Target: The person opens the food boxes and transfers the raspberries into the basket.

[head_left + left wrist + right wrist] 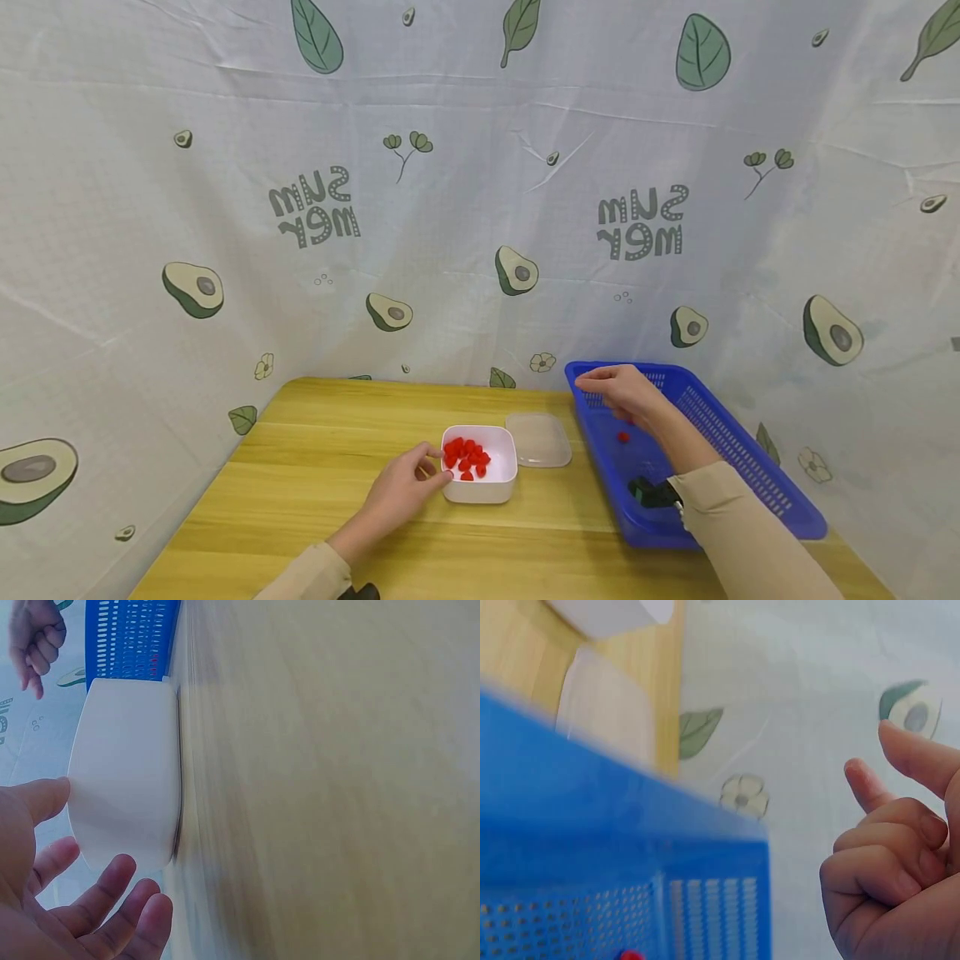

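A small white box (481, 492) stands on the table with several red pieces (465, 457) in it. My left hand (408, 483) is at the box's left side, thumb and index finger right at its rim. In the left wrist view the thumb (49, 796) meets the box's edge, while the other fingers are spread and loosely bent. Over the far end of the blue basket (720, 425) is my right hand (626, 392). The right wrist view shows its thumb and index finger extended with a gap between the tips, the other fingers folded in, nothing held.
One red piece (623, 437) lies inside the blue basket. A clear flat lid (538, 439) lies on the wooden table (322, 450) between box and basket. Behind the table hangs a pale curtain (465, 167) printed with avocados and leaves.
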### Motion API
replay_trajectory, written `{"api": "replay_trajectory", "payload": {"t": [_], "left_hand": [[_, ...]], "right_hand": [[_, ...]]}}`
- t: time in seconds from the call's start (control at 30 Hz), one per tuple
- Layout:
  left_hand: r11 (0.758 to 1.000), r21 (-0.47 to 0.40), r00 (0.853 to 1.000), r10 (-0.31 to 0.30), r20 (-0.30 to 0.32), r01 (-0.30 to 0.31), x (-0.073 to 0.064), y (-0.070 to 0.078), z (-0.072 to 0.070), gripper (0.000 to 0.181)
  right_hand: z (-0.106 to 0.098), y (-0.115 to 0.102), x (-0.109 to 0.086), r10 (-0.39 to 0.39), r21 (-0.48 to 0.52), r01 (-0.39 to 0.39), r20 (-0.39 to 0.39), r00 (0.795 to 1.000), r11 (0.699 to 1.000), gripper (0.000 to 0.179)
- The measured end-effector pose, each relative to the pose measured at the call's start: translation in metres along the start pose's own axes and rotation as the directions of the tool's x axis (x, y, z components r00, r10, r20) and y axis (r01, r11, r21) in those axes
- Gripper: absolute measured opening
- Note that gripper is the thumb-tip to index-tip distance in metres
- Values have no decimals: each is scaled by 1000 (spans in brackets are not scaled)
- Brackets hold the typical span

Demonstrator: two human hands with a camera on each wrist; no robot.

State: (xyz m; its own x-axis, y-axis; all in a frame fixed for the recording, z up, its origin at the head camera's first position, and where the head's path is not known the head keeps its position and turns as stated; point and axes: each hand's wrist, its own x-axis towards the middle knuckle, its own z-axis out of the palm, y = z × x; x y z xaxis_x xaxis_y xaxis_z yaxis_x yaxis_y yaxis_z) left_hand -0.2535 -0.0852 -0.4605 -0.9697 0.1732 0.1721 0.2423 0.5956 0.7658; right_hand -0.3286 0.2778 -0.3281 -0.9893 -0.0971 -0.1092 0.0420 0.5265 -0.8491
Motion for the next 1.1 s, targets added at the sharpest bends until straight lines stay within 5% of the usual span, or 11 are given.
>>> {"api": "replay_trajectory", "payload": {"t": [0.33,1.1], "left_hand": [[1000,-2,1000,-3,4,3,1,-2,1,33],[1000,-5,1000,-15,3,15,2,-1,0,35]], "right_hand": [[24,-23,-10,-73,38,71,81,994,997,45],[83,-36,-7,-47,-27,51,143,989,998,32]]}}
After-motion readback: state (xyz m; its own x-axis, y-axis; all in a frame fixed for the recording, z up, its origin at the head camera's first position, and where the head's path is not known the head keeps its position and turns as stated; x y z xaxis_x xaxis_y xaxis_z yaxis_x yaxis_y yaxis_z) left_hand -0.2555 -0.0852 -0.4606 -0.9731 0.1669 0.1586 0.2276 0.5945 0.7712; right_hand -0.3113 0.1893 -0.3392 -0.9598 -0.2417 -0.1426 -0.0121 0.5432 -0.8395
